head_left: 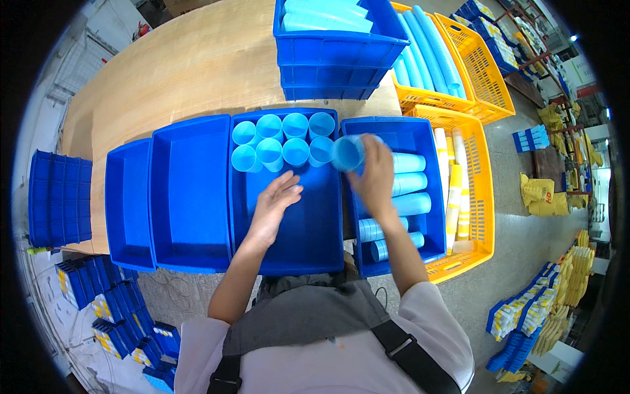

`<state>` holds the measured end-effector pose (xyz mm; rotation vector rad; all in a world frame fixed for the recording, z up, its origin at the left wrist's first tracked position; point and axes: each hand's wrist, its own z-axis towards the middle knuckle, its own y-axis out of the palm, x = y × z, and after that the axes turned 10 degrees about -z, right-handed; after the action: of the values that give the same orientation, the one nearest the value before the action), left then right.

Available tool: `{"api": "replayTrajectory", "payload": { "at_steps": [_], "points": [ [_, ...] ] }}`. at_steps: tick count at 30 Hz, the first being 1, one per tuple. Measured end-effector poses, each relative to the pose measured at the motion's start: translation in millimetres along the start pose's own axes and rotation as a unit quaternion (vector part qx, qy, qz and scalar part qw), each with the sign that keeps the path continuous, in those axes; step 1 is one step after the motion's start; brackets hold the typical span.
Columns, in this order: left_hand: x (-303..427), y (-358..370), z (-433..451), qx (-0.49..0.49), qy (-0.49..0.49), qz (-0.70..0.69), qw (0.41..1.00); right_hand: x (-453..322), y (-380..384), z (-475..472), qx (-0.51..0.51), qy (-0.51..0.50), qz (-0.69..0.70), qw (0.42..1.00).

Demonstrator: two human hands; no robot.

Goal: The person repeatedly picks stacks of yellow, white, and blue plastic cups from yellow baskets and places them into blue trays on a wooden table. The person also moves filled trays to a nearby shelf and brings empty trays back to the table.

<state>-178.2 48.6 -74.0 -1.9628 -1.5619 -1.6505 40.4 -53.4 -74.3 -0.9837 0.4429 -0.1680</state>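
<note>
My right hand (375, 176) grips a light-blue plastic cup (348, 153), mouth towards me and blurred, above the adjoining walls of two blue bins. Over the middle blue bin (300, 221), my left hand (278, 199) is held with its fingers extended and nothing in it. Two rows of light-blue cups (296, 152) stand upright, mouths up, along that bin's far end. In the right blue bin (386, 127), several light-blue cups or cup stacks (411, 204) lie on their sides, partly hidden by my right forearm.
Two blue bins (189, 192) (129, 207) sit to the left on the wooden table (197, 64). Stacked blue bins (339, 54) holding cups stand at the back. Yellow crates (480, 197) on the right hold long cup stacks (433, 49). More stacked bins (61, 202) rise at far left.
</note>
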Motion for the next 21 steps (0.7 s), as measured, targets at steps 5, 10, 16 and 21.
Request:
{"api": "replayTrajectory", "payload": {
  "at_steps": [5, 10, 16, 21],
  "points": [
    [30, 4, -38, 0.069, 0.246, 0.265, 0.93, -83, -12, -36, -0.113, -0.162, 0.247, 0.949],
    [34, -16, -67, 0.135, 0.333, 0.38, 0.852, -109, 14, -69, -0.246, 0.352, 0.699, 0.572],
    [32, -11, -94, 0.137, 0.446, 0.468, 0.75, -122, 45, -46, -0.243, 0.426, 0.824, 0.283],
    [45, -22, -103, 0.178, 0.405, 0.482, 0.756, -111, 40, -37, -0.075, 0.602, 0.761, 0.23]
  ]
}}
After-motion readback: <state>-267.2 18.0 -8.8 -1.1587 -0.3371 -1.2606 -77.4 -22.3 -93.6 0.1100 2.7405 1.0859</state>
